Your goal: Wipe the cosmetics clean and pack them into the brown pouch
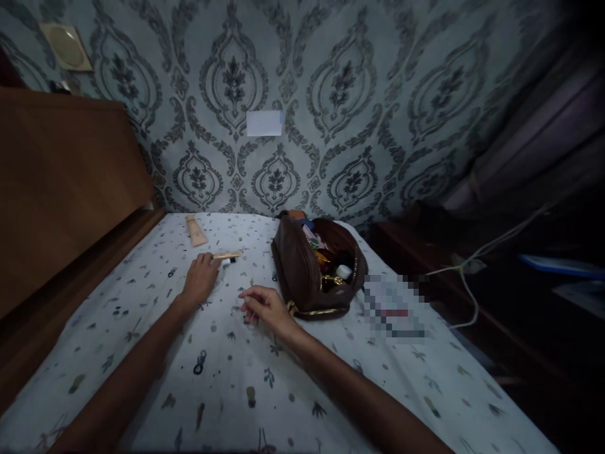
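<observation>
My left hand [200,277] rests on the sheet with bent fingers closed at the near ends of two slim sticks. One is a gold-coloured tube [227,255]; beside it lies a short white tube with a black end [229,261], which the fingers seem to grip. Exactly where the fingertips press is hidden. To the right, my right hand [265,308] hovers low over the sheet, loosely curled, fingers apart and nothing visible in them. It is just left of an open brown toiletry bag [295,261] full of small cosmetic items. Farther back lies a beige squeeze tube [195,231].
A white patterned sheet [227,391] covers the surface. Wooden furniture [70,189] borders it on the left, a patterned wall [283,75] at the back. Right of the bag lies a pixelated item [394,309]. White cables [467,296] hang beyond the right edge.
</observation>
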`<action>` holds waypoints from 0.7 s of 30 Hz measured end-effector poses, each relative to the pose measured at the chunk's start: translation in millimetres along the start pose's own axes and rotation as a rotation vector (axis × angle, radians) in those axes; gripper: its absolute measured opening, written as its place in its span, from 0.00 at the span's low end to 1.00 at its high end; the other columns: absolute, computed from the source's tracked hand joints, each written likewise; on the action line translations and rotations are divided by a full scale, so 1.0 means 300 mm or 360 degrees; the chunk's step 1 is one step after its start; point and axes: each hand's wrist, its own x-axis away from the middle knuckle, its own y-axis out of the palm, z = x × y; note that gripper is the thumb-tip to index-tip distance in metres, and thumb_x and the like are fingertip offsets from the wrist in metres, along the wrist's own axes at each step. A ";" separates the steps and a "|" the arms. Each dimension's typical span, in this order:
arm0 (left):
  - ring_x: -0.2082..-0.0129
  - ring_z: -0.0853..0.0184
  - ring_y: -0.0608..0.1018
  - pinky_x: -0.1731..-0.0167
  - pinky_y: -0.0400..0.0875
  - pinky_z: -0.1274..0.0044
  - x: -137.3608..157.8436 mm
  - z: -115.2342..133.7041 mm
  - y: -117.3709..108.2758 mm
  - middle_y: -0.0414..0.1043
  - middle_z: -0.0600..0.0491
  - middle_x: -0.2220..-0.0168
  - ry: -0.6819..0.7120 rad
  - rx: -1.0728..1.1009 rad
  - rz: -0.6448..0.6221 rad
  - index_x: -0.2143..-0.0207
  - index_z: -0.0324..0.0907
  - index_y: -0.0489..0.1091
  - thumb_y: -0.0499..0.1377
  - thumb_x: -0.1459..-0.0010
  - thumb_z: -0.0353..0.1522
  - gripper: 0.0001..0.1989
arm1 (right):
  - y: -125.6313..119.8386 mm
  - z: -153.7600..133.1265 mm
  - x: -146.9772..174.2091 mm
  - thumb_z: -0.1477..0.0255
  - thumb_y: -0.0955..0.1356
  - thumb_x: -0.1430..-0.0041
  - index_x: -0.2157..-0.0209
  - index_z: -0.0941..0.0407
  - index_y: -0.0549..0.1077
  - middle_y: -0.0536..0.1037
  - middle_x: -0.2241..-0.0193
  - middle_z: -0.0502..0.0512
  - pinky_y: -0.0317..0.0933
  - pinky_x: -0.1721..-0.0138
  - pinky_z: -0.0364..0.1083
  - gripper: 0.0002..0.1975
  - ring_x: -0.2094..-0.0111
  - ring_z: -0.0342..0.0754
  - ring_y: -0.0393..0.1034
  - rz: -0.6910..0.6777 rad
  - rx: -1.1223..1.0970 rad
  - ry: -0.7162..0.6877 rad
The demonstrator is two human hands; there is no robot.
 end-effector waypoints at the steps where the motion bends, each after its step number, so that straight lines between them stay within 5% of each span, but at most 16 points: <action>1: 0.48 0.51 0.67 0.49 0.64 0.64 0.005 0.002 -0.006 0.68 0.40 0.49 0.0026 -0.0020 -0.0014 0.46 0.40 0.69 0.49 0.36 0.27 0.19 | 0.012 0.015 -0.010 0.64 0.69 0.48 0.65 0.57 0.73 0.75 0.76 0.47 0.58 0.80 0.39 0.12 0.80 0.40 0.67 0.0035 -0.0069 0.0002; 10: 0.54 0.52 0.75 0.64 0.71 0.68 0.036 0.010 -0.023 0.73 0.40 0.53 -0.0081 -0.0005 -0.0104 0.53 0.38 0.68 0.44 0.32 0.39 0.18 | 0.019 0.159 -0.039 0.54 0.73 0.52 0.64 0.58 0.74 0.74 0.77 0.47 0.57 0.80 0.39 0.22 0.81 0.39 0.67 0.0276 -0.0365 -0.0194; 14: 0.61 0.58 0.78 0.62 0.70 0.70 0.096 0.103 -0.032 0.75 0.46 0.62 -0.0006 0.0389 -0.0017 0.62 0.42 0.67 0.44 0.32 0.41 0.17 | 0.018 0.169 -0.048 0.48 0.72 0.52 0.59 0.58 0.75 0.76 0.70 0.52 0.63 0.75 0.41 0.29 0.73 0.44 0.73 0.0288 -0.0483 -0.0250; 21: 0.68 0.62 0.76 0.64 0.70 0.72 0.194 0.260 -0.072 0.72 0.51 0.69 0.0333 0.0997 0.0213 0.67 0.44 0.66 0.44 0.33 0.39 0.15 | 0.026 0.152 -0.034 0.47 0.70 0.48 0.64 0.56 0.76 0.76 0.70 0.51 0.67 0.68 0.45 0.25 0.69 0.46 0.70 0.0264 -0.0469 -0.0320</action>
